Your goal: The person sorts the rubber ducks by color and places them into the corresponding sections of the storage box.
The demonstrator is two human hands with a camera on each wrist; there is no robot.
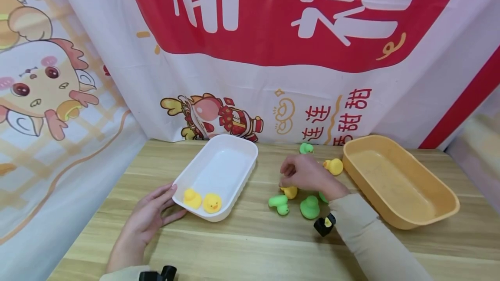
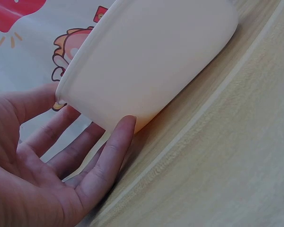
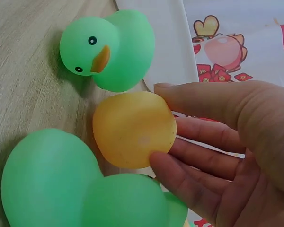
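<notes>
My left hand (image 1: 150,216) holds the near left corner of a white plastic tub (image 1: 250,159). In the left wrist view, its fingers spread around the corner at the tub's rim and side. Two yellow rubber ducks (image 1: 212,203) sit inside at the near end. My right hand (image 1: 304,172) pinches another yellow rubber duck (image 3: 135,130) between thumb and fingers, its smooth rounded underside facing the wrist camera. Close beside that duck are a green rubber duck lying tipped over (image 1: 279,204) and a second green duck (image 1: 310,207). Another green one (image 1: 323,197) is mostly hidden by the right wrist.
An orange-yellow tub (image 1: 398,224) stands on the right of the wooden table (image 1: 234,250). Near its left edge lies a yellow duck (image 1: 334,166). A green duck (image 1: 306,148) is farther back, by the printed cloth (image 1: 242,77) hanging behind the table.
</notes>
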